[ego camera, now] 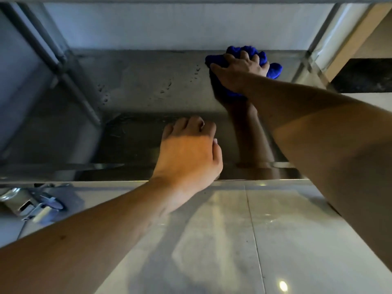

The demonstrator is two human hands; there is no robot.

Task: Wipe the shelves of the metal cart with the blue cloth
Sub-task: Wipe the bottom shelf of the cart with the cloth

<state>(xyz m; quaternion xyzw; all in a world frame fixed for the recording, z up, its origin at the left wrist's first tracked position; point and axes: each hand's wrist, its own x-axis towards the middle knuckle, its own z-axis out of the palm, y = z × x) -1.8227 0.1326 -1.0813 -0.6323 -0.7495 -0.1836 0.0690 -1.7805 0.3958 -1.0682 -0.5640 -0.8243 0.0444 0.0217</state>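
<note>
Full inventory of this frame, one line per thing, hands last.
cloth: 1, blue, bunched at the far right of the shelf, under the right hand
shelf: 1, grey metal, fills the middle of the view
droplets: several, clear, scattered on the shelf left of the cloth
cart posts: 2 visible, grey metal, far left and far right corners
caster: 1, metal, lower left on the floor
floor: glossy pale tiles, near side
left hand: 1, fingers curled, at the shelf's near edge
right hand: 1, grips the cloth

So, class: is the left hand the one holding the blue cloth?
No: the right hand grips the blue cloth at the shelf's far right, while the left hand holds no cloth.
</note>
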